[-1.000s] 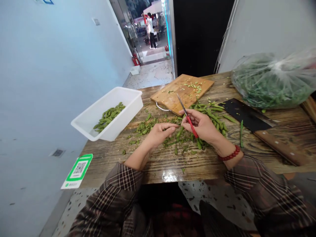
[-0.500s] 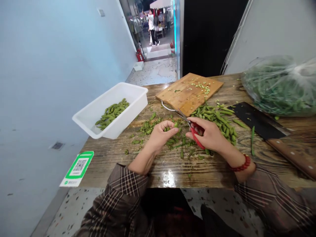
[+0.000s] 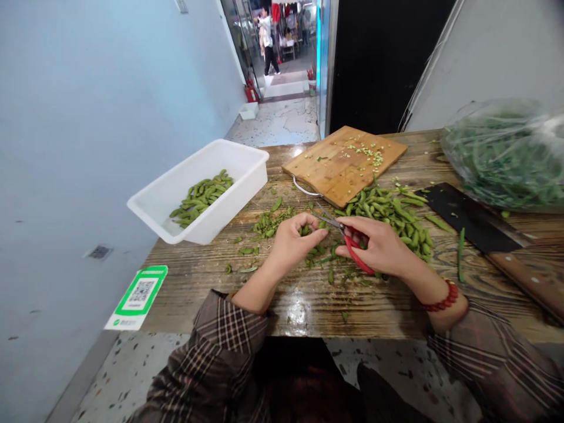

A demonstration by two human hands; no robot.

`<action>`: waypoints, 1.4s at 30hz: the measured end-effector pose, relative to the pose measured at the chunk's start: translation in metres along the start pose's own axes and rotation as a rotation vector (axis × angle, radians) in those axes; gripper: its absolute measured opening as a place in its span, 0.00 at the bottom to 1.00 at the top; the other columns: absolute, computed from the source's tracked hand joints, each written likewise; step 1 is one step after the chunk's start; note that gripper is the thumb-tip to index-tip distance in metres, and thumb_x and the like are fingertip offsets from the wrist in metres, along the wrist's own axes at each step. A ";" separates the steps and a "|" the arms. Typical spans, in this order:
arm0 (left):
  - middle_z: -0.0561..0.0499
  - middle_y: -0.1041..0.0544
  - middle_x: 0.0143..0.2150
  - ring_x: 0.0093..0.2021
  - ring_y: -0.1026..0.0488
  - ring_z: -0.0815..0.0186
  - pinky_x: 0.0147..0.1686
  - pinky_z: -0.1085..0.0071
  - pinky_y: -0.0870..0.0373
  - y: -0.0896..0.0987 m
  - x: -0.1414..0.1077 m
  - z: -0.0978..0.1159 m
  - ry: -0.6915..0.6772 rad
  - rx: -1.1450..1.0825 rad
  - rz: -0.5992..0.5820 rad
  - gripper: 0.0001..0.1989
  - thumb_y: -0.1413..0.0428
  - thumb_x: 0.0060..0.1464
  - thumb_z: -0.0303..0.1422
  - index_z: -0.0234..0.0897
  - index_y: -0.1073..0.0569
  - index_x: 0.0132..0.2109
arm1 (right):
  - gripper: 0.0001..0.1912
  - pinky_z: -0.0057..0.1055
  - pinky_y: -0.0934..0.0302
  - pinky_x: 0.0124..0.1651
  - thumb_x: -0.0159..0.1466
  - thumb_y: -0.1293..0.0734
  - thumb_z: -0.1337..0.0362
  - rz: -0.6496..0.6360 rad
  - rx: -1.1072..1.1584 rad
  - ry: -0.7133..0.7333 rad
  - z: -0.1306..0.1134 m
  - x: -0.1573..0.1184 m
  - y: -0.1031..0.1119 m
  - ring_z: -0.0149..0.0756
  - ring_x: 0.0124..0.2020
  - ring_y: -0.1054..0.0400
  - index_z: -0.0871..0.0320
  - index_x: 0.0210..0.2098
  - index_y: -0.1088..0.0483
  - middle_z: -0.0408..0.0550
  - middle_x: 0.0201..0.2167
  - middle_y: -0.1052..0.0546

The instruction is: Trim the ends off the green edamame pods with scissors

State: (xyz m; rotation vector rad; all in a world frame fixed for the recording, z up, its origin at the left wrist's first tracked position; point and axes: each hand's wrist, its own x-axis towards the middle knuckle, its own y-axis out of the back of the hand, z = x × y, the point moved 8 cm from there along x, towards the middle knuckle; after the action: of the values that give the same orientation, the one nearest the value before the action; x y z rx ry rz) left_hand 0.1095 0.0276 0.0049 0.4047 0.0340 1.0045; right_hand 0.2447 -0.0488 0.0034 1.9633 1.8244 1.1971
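My left hand (image 3: 296, 239) pinches a green edamame pod (image 3: 324, 224) between thumb and fingers; most of the pod is hidden. In my right hand (image 3: 379, 244) is a pair of red-handled scissors (image 3: 359, 257), gripped by the handles. Their blades point up and left, close to the pod at my left fingertips. Just beyond my right hand lies a heap of edamame pods (image 3: 399, 218). Small green trimmings (image 3: 268, 224) are scattered under and around my left hand. Several more pods (image 3: 203, 198) lie inside a white plastic tub (image 3: 240, 200) at the left.
A wooden cutting board (image 3: 328, 161) with chopped bits sits at the back. On the right are a cleaver (image 3: 471, 217) and a clear bag of greens (image 3: 506, 158). A QR code card (image 3: 140, 296) lies at the table's left edge. A person (image 3: 268, 41) is outside the doorway.
The view has shifted slightly. The scissor blades have come nearer to my left fingertips, and the pod shows less between them. Both hands keep their grips.
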 end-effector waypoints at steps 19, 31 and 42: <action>0.53 0.27 0.26 0.28 0.33 0.71 0.32 0.74 0.37 -0.001 0.001 -0.003 0.046 -0.154 -0.065 0.11 0.38 0.47 0.38 0.33 0.26 0.28 | 0.17 0.28 0.37 0.34 0.62 0.34 0.57 -0.050 -0.011 0.032 0.000 0.000 -0.006 0.33 0.28 0.32 0.58 0.47 0.27 0.48 0.33 0.22; 0.56 0.29 0.24 0.18 0.41 0.79 0.18 0.82 0.47 0.000 0.001 -0.026 0.321 -0.713 0.017 0.15 0.35 0.44 0.37 0.34 0.30 0.35 | 0.20 0.28 0.37 0.30 0.59 0.32 0.53 0.036 -0.020 -0.037 0.001 0.002 0.001 0.32 0.26 0.35 0.58 0.47 0.29 0.46 0.28 0.27; 0.55 0.30 0.24 0.21 0.38 0.78 0.19 0.83 0.46 -0.011 -0.003 -0.023 0.321 -0.701 -0.031 0.14 0.35 0.45 0.36 0.33 0.30 0.35 | 0.21 0.29 0.37 0.31 0.59 0.31 0.53 0.042 -0.025 -0.007 0.002 0.002 0.000 0.33 0.26 0.35 0.59 0.48 0.29 0.45 0.28 0.28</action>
State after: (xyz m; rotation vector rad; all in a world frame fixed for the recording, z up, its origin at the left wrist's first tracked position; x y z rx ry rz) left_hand 0.1117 0.0273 -0.0211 -0.3975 -0.0236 0.9757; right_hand 0.2460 -0.0462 0.0024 1.9997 1.7644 1.2177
